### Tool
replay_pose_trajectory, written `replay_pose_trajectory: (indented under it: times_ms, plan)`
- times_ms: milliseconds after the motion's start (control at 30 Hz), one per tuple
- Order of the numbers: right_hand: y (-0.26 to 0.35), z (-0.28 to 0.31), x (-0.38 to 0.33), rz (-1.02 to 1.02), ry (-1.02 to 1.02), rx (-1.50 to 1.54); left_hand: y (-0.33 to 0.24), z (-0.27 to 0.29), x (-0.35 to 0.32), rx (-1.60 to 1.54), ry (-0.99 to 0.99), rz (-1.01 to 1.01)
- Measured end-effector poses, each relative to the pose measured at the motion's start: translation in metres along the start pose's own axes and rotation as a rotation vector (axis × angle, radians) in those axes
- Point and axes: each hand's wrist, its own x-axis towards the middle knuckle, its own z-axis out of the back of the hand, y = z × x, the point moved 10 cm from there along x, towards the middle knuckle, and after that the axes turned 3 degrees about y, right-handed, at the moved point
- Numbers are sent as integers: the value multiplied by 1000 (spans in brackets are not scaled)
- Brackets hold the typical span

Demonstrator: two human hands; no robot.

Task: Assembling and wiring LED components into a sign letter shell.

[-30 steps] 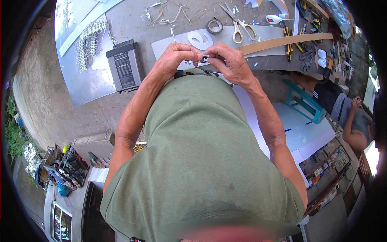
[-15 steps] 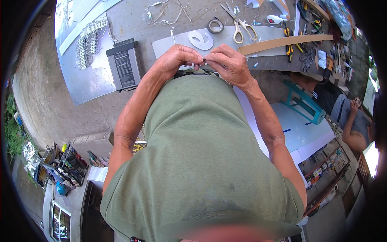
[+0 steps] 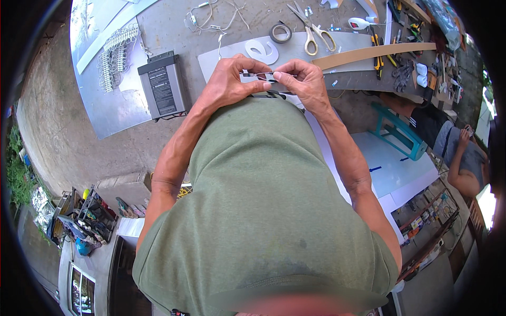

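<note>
My left hand (image 3: 229, 84) and my right hand (image 3: 304, 83) meet at the table's near edge, in front of my shirt. Both have their fingertips pinched on a thin dark wire (image 3: 258, 72) stretched between them. A small black piece shows just below it; what it is, I cannot make out. Just beyond my hands, a white e-shaped cut-out (image 3: 262, 51) lies on a pale sheet (image 3: 213, 63). Farther back are a roll of black tape (image 3: 280, 33) and scissors with cream handles (image 3: 312, 34). A brown curved strip (image 3: 377, 55) extends to the right.
A grey power supply box (image 3: 162, 87) stands at the left, beside bundled white light modules (image 3: 117, 58). More wired modules (image 3: 213, 26) lie at the back. Cutters (image 3: 378, 58) and gloves (image 3: 403, 76) are at the right. Below them are a teal stool (image 3: 398, 131) and a seated person (image 3: 458, 150).
My hands have drawn slightly apart, and more of the wire shows between the fingertips. My left fingers have spread into a wider pinch.
</note>
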Motion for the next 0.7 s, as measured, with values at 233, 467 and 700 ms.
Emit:
replay_pose_trajectory:
  times_ms: [233, 467, 700]
  plan:
    - [4, -4, -2, 15, -39, -41, -19, 5, 2, 134, -109, -111]
    - [7, -4, -7, 53, -60, -128, -33, 7, -2, 262, -175, -238]
    - [18, -6, -14, 99, -94, -235, -27, 3, -2, 272, -166, -218]
